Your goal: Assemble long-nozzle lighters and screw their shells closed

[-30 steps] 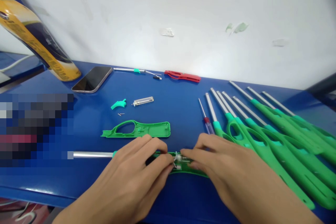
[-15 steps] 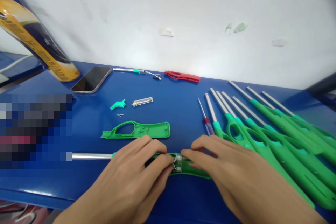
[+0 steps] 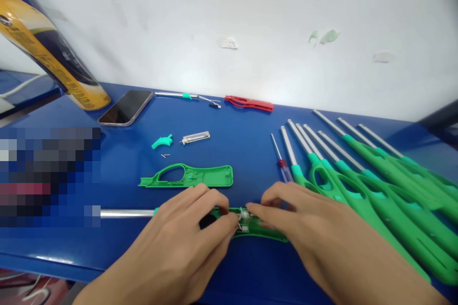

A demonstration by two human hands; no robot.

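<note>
An open green lighter shell (image 3: 266, 232) lies on the blue table, its metal tube (image 3: 127, 213) pointing left. My left hand (image 3: 189, 236) is closed over the shell's middle, thumb and index fingertip together at the small white and clear parts (image 3: 244, 219) inside. From the right, my right hand (image 3: 304, 228) curls over the shell with its fingertips closed at the same parts; what it pinches is hidden. Behind my hands lies the other green half-shell (image 3: 209, 176), its inner side up. Beyond it are a teal trigger (image 3: 162, 141), tiny screws (image 3: 165, 155) and a clear cartridge (image 3: 195, 137).
Several finished-looking green lighters (image 3: 379, 200) lie at the right beside a screwdriver (image 3: 285, 169). Along the back are a phone (image 3: 126, 107), a tube with wires (image 3: 175, 95) and a red shell (image 3: 250, 104). A yellow bottle (image 3: 53, 52) stands at the left.
The left index finger has bent a little, its tip now closer to the thumb near the small inner parts. The right hand has barely moved. The view has shifted slightly.
</note>
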